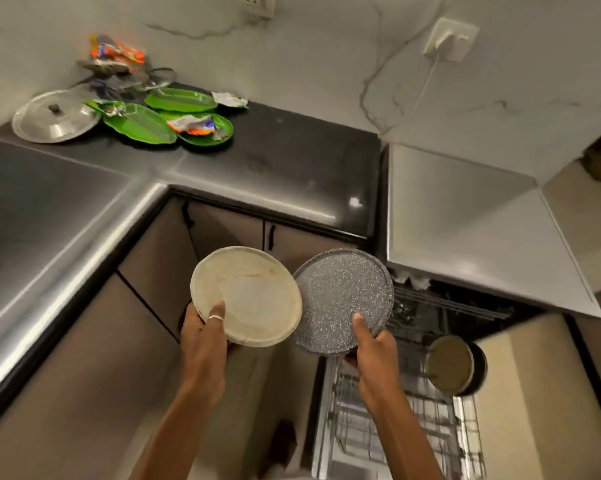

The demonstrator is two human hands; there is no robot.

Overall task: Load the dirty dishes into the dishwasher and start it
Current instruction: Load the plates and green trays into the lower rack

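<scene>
We stand in a kitchen corner with a dark counter [274, 161] running in an L under a pale marbled wall [326, 46]. At the far left of the counter lies a steel lid [54, 116], knob up. Just beside it we see green plates [143, 124] overlapping one another, with torn wrappers [195, 125] lying on them, and behind those a heap of more wrappers and what may be glass lids, too blurred for us to be sure.

Below the counter are brown cabinet doors [153, 265]. In front of them our left hand [205, 336] holds a cream plate [247, 296] by its near rim, thumb pressed on the top face with a ring on it, fingers hidden beneath. The plate is tilted toward us and shows faint brownish smears. Its right edge overlaps the gray plate [340, 299], a speckled one, which our right hand [371, 344] grips the same way: thumb on top near the rim, fingers curled out of sight under it. Both plates are in the air, the gray one above the left edge of the open dishwasher [493, 209].

To the right, the dishwasher's top is a plain steel sheet. Its wire rack [413, 427] is pulled out below our right arm, and a round pot [454, 365] sits on its side in the rack's far right part.
</scene>
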